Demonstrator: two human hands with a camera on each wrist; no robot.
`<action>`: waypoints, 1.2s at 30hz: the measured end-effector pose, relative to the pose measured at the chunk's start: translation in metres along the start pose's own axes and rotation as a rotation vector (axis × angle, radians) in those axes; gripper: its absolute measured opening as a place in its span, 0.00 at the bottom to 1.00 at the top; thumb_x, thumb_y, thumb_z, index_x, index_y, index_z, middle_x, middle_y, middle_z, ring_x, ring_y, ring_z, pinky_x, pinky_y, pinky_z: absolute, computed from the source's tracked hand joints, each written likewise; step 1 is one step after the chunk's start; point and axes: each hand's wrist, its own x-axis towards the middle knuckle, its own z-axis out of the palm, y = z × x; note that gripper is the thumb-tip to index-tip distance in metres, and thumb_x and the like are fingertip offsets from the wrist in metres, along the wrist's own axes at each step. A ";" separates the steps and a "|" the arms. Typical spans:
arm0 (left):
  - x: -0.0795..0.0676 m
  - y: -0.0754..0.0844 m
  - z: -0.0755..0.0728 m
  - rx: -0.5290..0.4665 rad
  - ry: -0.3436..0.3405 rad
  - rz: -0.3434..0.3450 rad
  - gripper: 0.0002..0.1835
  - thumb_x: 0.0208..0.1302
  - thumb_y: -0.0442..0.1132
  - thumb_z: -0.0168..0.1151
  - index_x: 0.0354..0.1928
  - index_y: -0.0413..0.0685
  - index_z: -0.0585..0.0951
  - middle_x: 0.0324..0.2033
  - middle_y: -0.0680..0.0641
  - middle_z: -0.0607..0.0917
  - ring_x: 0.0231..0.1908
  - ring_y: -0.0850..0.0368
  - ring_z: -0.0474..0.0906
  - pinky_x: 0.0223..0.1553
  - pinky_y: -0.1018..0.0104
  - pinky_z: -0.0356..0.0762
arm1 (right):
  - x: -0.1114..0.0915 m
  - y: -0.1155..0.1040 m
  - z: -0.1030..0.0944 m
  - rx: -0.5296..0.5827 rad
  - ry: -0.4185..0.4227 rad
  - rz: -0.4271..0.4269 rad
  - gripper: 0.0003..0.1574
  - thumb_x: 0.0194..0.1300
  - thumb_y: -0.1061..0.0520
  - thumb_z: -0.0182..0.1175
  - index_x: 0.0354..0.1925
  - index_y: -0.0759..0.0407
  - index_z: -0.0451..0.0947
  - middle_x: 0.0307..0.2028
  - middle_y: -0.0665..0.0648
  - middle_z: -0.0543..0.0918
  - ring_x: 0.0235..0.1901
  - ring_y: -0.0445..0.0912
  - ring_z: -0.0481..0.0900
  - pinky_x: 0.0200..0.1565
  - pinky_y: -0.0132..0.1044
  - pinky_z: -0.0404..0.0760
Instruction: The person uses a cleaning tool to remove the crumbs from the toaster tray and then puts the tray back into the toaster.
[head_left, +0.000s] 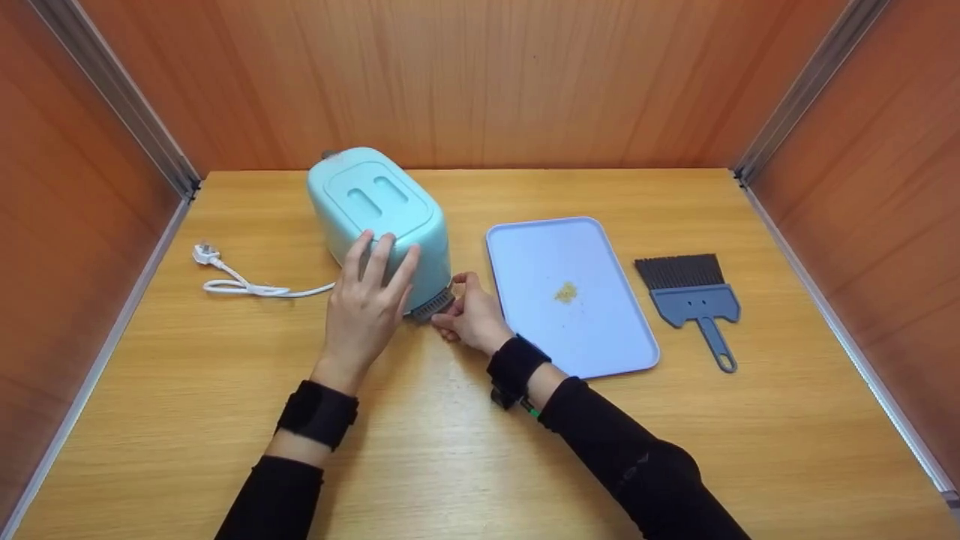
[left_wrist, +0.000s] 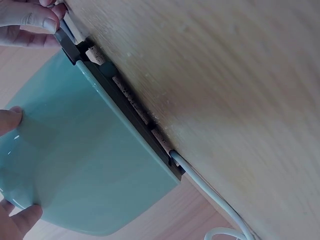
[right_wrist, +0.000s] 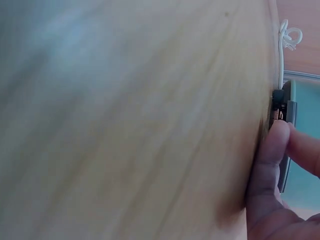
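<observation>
A mint-green toaster (head_left: 379,202) stands left of centre, its top showing two slot-shaped recesses. My left hand (head_left: 365,311) rests on its near end, fingers spread and nearly straight over the top edge. Low on that end is a dark grey slotted piece (head_left: 433,306). With thumb and fingers my right hand (head_left: 474,315) pinches this piece at its right side. In the left wrist view, the thumb (left_wrist: 49,25) of the right hand meets the piece's dark end (left_wrist: 69,46). The toaster's underside is mostly hidden.
Right of the toaster lies a lavender tray (head_left: 607,341) with a small heap of yellowish crumbs (head_left: 566,292). Farther right is a blue-grey brush (head_left: 694,301) with dark bristles. A white cord (head_left: 259,289) with its plug (head_left: 204,253) lies at the left. Wood-grained panels (head_left: 480,82) enclose the table.
</observation>
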 end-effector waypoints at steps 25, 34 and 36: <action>0.007 0.003 -0.006 -0.048 -0.023 -0.049 0.42 0.63 0.40 0.80 0.77 0.44 0.72 0.66 0.36 0.75 0.70 0.33 0.69 0.59 0.40 0.86 | 0.009 -0.004 -0.009 -0.104 -0.071 -0.035 0.55 0.65 0.61 0.77 0.80 0.51 0.59 0.28 0.52 0.77 0.17 0.41 0.81 0.21 0.33 0.83; 0.009 0.002 -0.007 -0.067 -0.048 -0.067 0.40 0.62 0.39 0.80 0.76 0.46 0.74 0.67 0.36 0.74 0.70 0.32 0.69 0.58 0.41 0.87 | 0.014 -0.004 -0.016 -0.087 -0.151 -0.011 0.58 0.68 0.61 0.74 0.84 0.50 0.53 0.27 0.53 0.81 0.18 0.41 0.82 0.22 0.32 0.84; 0.009 0.002 -0.007 -0.069 -0.052 -0.073 0.40 0.63 0.39 0.80 0.76 0.47 0.74 0.68 0.35 0.74 0.70 0.33 0.69 0.57 0.41 0.87 | 0.015 -0.003 -0.019 -0.087 -0.178 -0.006 0.60 0.68 0.61 0.74 0.86 0.50 0.50 0.27 0.54 0.82 0.18 0.42 0.83 0.23 0.32 0.84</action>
